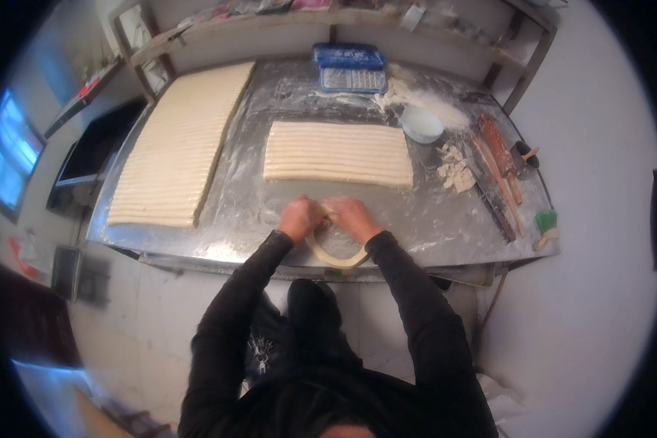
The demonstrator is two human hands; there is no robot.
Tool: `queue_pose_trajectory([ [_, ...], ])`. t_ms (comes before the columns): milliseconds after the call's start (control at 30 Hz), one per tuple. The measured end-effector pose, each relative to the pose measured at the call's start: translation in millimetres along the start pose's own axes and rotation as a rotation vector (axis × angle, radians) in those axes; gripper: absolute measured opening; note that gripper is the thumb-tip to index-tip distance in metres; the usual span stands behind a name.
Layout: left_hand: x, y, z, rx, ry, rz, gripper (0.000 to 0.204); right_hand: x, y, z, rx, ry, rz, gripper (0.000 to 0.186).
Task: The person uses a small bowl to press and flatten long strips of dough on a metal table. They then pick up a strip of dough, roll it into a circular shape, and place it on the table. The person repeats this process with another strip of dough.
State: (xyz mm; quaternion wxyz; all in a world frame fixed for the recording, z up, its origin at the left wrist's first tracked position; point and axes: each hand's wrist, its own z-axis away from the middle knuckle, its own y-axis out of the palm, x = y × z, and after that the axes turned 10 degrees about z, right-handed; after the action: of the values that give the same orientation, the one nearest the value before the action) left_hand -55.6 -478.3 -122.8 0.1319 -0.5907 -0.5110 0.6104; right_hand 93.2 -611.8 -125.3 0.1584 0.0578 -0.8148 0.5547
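Observation:
A strip of dough (337, 261) hangs in a loop between my hands, at the near side of the metal table. My left hand (300, 218) is closed on one part of it, and my right hand (350, 217) grips it close by, so the two hands almost meet. The lower part of the loop droops toward the table's front edge. Just beyond my hands lies a block of dough strips (337, 155) set side by side. A longer slab of dough strips (179, 150) covers the left of the table.
On the floured metal table (244, 212) stand a blue-edged scale (350, 69) and a pale bowl (421, 124). Dough scraps (455, 170) lie at the right, beside a rolling pin (498, 153), a thin stick (498, 179) and a green brush (546, 221). A shelf (270, 20) runs behind.

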Motion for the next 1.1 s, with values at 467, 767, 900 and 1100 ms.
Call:
queue_pose_trajectory([
  [467,2.1,3.5,0.4,-0.02,-0.055,0.041,0.024,0.9,3.8,-4.1,0.004,-0.09,-0.032,0.047],
  [767,-2.3,8.4,2.6,-0.107,0.01,0.006,0.018,10.4,-2.2,-4.1,0.018,-0.098,0.012,0.053],
  [900,-4.7,4.7,4.5,-0.079,0.021,0.01,0.014,8.6,-7.0,-5.9,-0.009,-0.167,0.007,0.053],
  [1100,-1.1,9.9,4.7,-0.151,0.045,0.035,0.015,10.7,-10.8,-10.0,0.03,-0.191,-0.02,0.048],
])
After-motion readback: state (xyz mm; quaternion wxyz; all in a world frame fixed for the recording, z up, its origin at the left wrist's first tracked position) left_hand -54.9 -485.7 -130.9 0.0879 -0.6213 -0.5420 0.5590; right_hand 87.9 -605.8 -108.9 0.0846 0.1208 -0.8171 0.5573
